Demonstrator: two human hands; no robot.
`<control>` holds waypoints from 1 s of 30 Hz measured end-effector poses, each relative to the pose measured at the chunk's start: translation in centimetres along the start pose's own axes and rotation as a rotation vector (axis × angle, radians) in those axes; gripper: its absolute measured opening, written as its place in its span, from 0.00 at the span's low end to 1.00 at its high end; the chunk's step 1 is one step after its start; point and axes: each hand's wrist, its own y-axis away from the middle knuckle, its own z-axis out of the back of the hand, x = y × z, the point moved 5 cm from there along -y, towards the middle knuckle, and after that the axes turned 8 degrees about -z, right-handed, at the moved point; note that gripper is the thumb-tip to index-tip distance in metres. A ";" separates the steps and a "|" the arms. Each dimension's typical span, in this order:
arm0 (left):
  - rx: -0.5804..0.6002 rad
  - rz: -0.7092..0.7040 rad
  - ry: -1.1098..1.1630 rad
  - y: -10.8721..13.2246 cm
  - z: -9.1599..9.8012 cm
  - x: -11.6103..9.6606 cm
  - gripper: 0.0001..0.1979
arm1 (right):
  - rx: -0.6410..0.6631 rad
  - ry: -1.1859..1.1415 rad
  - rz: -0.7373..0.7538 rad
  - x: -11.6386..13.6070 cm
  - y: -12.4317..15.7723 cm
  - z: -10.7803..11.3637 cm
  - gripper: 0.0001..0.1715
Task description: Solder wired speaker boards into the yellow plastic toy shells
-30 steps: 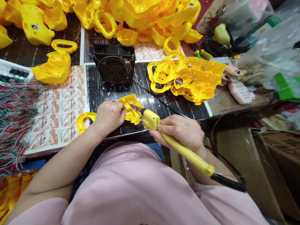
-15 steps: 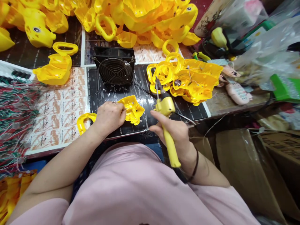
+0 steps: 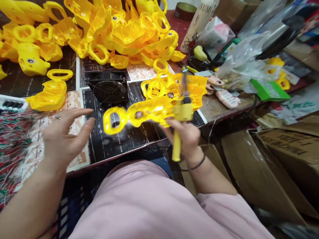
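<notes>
Shifted off the shell (image 3: 154,108), now left of the fan (image 3: 111,91): left hand (image 3: 62,132), spread wide, nothing in it. Nearer to the shell: right hand (image 3: 186,136), in front and right of the fan, wrapped around the iron (image 3: 183,112), seemingly pinching the shell too. Stretching left from right hand, in front of the fan: shell, long axis crosswise, loop (image 3: 107,121) toward left hand.

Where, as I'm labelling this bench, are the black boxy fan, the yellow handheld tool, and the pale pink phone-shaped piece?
Black boxy fan (image 3: 110,92), head view: on its round grille.
Yellow handheld tool (image 3: 183,112), head view: on its blurred body.
Pale pink phone-shaped piece (image 3: 228,99), head view: on its button face.
</notes>
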 end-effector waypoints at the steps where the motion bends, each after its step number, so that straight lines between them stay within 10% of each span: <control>1: 0.000 0.038 -0.030 0.2 0.7 1.0 0.11 | -0.079 0.071 -0.016 -1.9 -0.5 1.0 0.14; 9: 0.349 0.156 -0.272 -1.0 -2.1 8.6 0.20 | -0.139 0.370 -0.171 -20.0 -4.5 -1.4 0.36; 14: 0.435 0.373 -0.515 -2.0 -3.1 15.8 0.41 | -0.193 0.392 -0.401 -26.0 -4.2 -3.1 0.38; 17: 0.514 0.476 -0.530 -2.4 -3.1 17.9 0.37 | -0.467 0.403 -0.354 -24.0 -2.6 -1.0 0.40; 20: 0.534 0.499 -0.554 -3.3 -2.0 16.9 0.26 | -0.448 0.232 -0.228 -18.7 -0.9 0.1 0.34; 24: 0.519 0.460 -0.683 -3.2 0.9 11.4 0.23 | -0.288 0.076 -0.085 -11.2 0.3 -0.3 0.29; 30: 0.811 0.245 -0.619 1.8 0.7 0.5 0.29 | -0.199 -0.157 -0.049 -7.1 0.0 -3.0 0.25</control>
